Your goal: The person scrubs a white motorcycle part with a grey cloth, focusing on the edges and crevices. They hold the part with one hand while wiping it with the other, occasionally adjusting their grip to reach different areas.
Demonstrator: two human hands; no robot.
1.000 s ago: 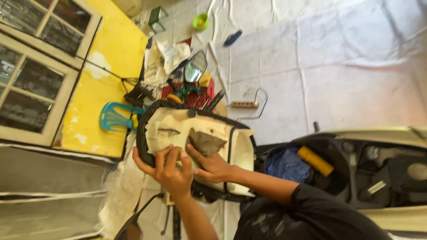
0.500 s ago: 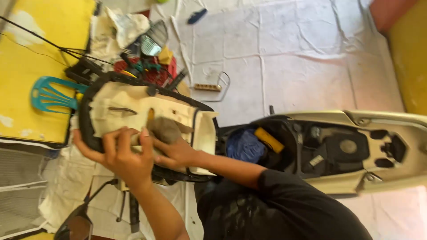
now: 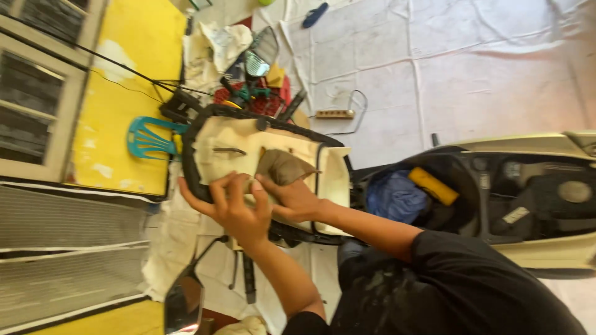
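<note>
An upturned scooter seat (image 3: pixel 223 139), cream underneath with a black rim, lies in front of me. A crumpled brown patch (image 3: pixel 282 167) sits on its cream face. My right hand (image 3: pixel 298 201) pinches the lower edge of the patch. My left hand (image 3: pixel 233 211) grips the seat's near rim, fingers curled onto the cream surface right beside the patch. The two hands touch each other.
A cream scooter body (image 3: pixel 546 248) with its open storage well holds a blue cloth (image 3: pixel 394 195) and a yellow object (image 3: pixel 434 185). Behind the seat are a red crate of tools (image 3: pixel 273 102), a teal plastic chair (image 3: pixel 146 138), a power strip (image 3: pixel 335 114) and a mirror (image 3: pixel 183 304).
The view has swung and come closer. Both hands stay on the seat, and the brown patch stands up more from the cream surface.
</note>
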